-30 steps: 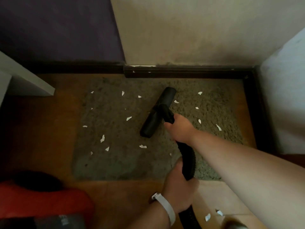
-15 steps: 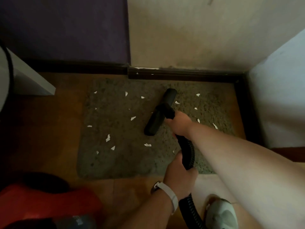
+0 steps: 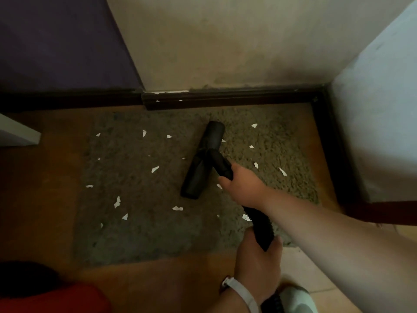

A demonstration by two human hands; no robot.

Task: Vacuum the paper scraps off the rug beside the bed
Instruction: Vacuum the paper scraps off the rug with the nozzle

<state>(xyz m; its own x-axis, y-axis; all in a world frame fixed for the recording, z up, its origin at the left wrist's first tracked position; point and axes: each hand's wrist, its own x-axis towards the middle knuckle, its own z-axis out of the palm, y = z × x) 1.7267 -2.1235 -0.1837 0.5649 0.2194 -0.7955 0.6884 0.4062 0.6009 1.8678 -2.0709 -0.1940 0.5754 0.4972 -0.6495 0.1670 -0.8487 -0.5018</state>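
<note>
At the bottom of the frame a white shoe (image 3: 297,299) stood on the floor, with the red vacuum cleaner body (image 3: 52,297) in the lower left corner. Just above the shoe the left hand (image 3: 257,263), a white wristband (image 3: 241,294) on its wrist, was curled tight round the black ribbed hose (image 3: 262,229) at the near edge of the grey shaggy rug (image 3: 158,233). Further up, the right hand (image 3: 243,186) clasped the black tube (image 3: 222,164), fingers wrapped round it. The tube met the black floor nozzle (image 3: 203,161), which lay slantwise on the rug right of centre. White paper scraps (image 3: 117,202) were scattered over the rug on both sides of the nozzle, most of them left of it. Beyond ran a dark skirting board (image 3: 225,99) under a beige wall (image 3: 225,41).
</note>
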